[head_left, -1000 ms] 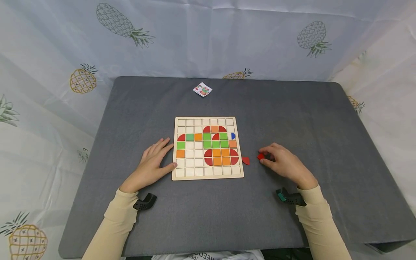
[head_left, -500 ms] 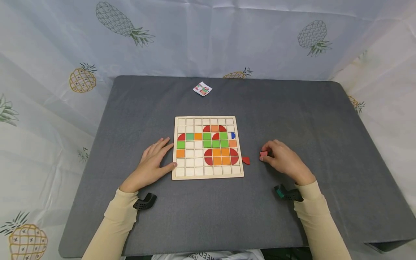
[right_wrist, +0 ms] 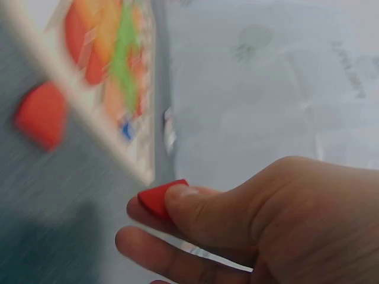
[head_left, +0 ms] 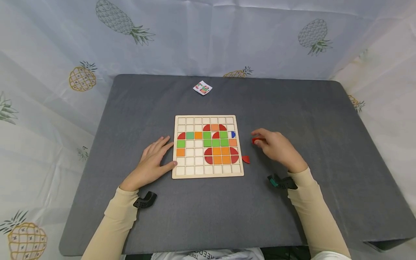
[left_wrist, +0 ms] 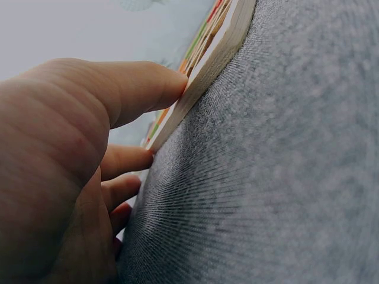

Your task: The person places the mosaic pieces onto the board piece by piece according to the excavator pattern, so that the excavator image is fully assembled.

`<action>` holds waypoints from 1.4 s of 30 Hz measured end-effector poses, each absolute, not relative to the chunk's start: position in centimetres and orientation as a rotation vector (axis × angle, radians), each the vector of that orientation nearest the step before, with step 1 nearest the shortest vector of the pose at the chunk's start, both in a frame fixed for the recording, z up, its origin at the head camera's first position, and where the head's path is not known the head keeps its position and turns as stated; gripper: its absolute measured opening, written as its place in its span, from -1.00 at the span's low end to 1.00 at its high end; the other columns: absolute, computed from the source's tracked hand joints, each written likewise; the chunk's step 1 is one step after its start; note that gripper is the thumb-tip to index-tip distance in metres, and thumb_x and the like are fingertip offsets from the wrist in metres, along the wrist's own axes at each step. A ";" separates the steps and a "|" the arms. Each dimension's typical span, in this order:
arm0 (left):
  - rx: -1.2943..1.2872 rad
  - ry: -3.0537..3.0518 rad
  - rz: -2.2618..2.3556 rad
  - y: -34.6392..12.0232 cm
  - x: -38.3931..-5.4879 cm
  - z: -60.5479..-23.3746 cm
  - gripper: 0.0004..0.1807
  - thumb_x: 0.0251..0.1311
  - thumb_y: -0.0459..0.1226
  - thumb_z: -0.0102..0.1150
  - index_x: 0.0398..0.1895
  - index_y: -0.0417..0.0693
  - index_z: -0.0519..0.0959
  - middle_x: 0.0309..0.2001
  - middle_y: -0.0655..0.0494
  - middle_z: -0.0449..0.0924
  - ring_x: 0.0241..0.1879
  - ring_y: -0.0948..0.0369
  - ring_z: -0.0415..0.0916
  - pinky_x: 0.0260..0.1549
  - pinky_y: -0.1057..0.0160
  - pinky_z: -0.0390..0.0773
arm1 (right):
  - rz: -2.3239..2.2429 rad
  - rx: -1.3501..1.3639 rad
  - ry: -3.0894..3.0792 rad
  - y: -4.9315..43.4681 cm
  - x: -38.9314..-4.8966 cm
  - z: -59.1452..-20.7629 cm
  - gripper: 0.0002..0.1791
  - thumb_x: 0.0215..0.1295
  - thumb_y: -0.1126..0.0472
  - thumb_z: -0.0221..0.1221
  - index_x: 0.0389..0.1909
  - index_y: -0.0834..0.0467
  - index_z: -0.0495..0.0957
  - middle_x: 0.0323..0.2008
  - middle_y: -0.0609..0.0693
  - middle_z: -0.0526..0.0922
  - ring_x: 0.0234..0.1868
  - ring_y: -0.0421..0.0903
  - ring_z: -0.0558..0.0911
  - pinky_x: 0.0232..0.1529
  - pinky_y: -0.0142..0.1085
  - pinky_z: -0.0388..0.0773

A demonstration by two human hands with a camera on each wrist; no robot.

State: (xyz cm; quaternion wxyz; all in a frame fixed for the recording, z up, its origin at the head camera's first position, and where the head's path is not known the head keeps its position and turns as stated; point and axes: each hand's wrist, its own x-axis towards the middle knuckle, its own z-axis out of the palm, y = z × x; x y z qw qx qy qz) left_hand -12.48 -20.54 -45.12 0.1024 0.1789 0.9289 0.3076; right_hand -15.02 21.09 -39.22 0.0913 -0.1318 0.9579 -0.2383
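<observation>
A wooden grid board (head_left: 208,176) lies on the grey table, with red, orange, green and blue pieces set in some of its cells. My left hand (head_left: 149,165) rests at the board's left edge, fingers spread and fairly straight, the thumb (left_wrist: 157,86) touching the rim. Off the board's right side, my right hand (head_left: 278,148) pinches a red quarter-circle piece (right_wrist: 153,201) between thumb and index finger. Another red quarter-circle piece (head_left: 246,159) lies on the table right beside the board's right edge.
A small card (head_left: 202,87) printed with a coloured pattern lies near the table's far edge. Behind the grey table (head_left: 292,108) hangs a white cloth (head_left: 208,39) with pineapple prints. Both wrists wear black camera mounts.
My right hand has turned the red piece in its fingers and moved away from me and slightly left with it. The left hand and the board stay in place.
</observation>
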 end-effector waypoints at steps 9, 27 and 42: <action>0.540 2.745 0.900 -20.7 -12.5 -45.3 -0.17 0.33 -0.02 0.26 0.57 -0.07 0.19 0.63 -0.12 -0.05 0.63 -0.12 -0.20 0.50 -0.27 -0.22 | -0.855 -0.627 2.921 16.4 -16.7 -35.6 -0.85 0.39 0.28 0.25 -0.08 0.15 0.70 -0.11 0.02 0.60 -0.11 0.01 0.52 -0.21 -0.19 0.47; 0.547 2.737 0.906 -20.6 -12.5 -45.4 -0.17 0.35 0.00 0.24 0.58 -0.06 0.17 0.64 -0.11 -0.05 0.64 -0.11 -0.23 0.50 -0.28 -0.22 | -0.791 -0.871 2.739 8.0 -18.0 -35.8 -0.86 0.39 0.15 0.27 -0.12 0.06 0.72 -0.20 -0.09 0.71 -0.15 0.01 0.59 -0.19 -0.26 0.50; 0.542 2.741 0.899 -20.7 -12.6 -45.2 -0.17 0.33 -0.04 0.27 0.57 -0.08 0.19 0.63 -0.12 -0.05 0.64 -0.12 -0.21 0.50 -0.28 -0.23 | -0.634 -0.896 2.659 5.6 -17.6 -38.9 -0.88 0.38 0.13 0.29 -0.19 0.00 0.78 -0.23 -0.16 0.73 -0.17 -0.16 0.54 -0.23 -0.33 0.55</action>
